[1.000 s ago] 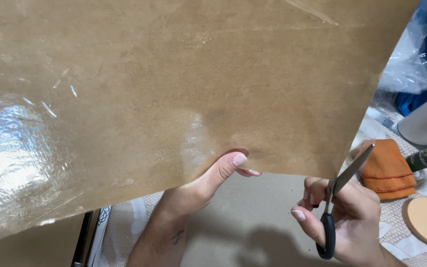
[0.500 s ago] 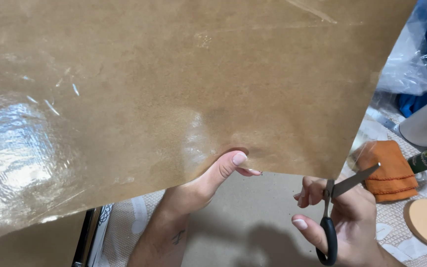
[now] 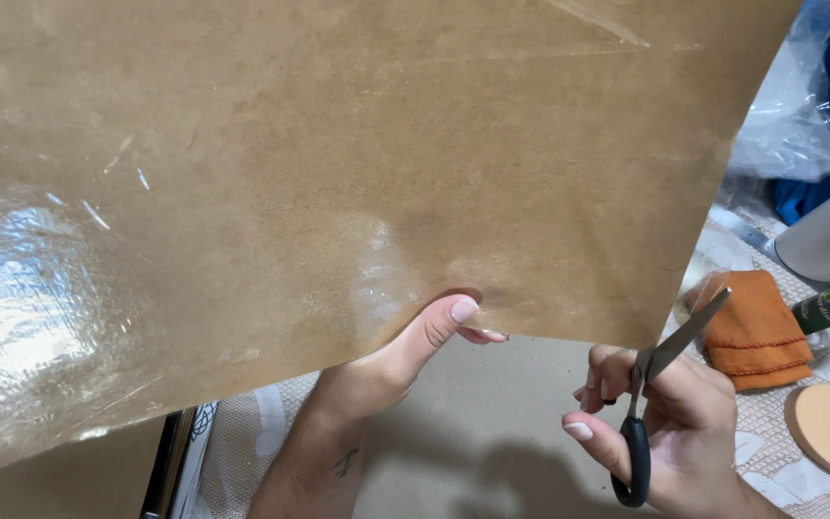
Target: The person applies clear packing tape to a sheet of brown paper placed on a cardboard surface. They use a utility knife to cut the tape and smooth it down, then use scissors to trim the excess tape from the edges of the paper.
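- The left hand point(image 3: 405, 356) is pinching the lower edge of the brown paper sheet point(image 3: 357, 192), lifting it above the table; it is looking light, floppy and tape-slick
- The right hand point(image 3: 670, 432) is gripping black-handled scissors point(image 3: 660, 384), blades parted

Your picture is bright and sharp. Light glares white off the shiny brown paper sheet point(image 3: 357, 192) at the left. Your hands throw soft shadows below.

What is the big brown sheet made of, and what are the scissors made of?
The sheet looks like brown paper under a clear, shiny plastic film: it glares and wrinkles at the left. The left hand pinches its edge. The scissors in the right hand seem to have grey metal blades and a matte black handle, probably plastic.
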